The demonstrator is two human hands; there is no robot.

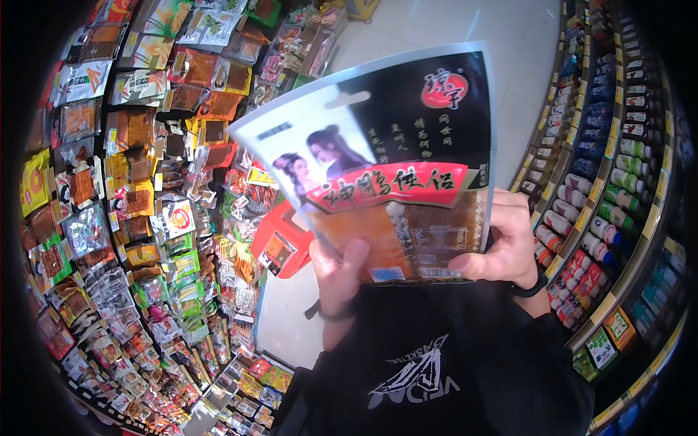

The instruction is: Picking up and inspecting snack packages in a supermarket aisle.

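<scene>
A large plastic snack packet (392, 158), black and white above with a red banner and a see-through lower part, is held up before my chest. My left hand (341, 267) grips its lower left corner, thumb on the front. At the lower right edge, my right hand (501, 245) holds it with the thumb across the front; the other fingers are partly hidden behind. Orange-brown food shows through the packet's lower part. Beside my left hand is a red plastic shopping basket (300, 261), partly hidden by the packet and hand.
Racks of hanging snack packets (131, 201) curve along the left. On the right stand shelves of bottles (572, 191) with price strips, and some cartons (602, 346) lower down. Small packets lie in a low display (251, 398) at the bottom. Pale floor tiles (436, 22) run between the shelves.
</scene>
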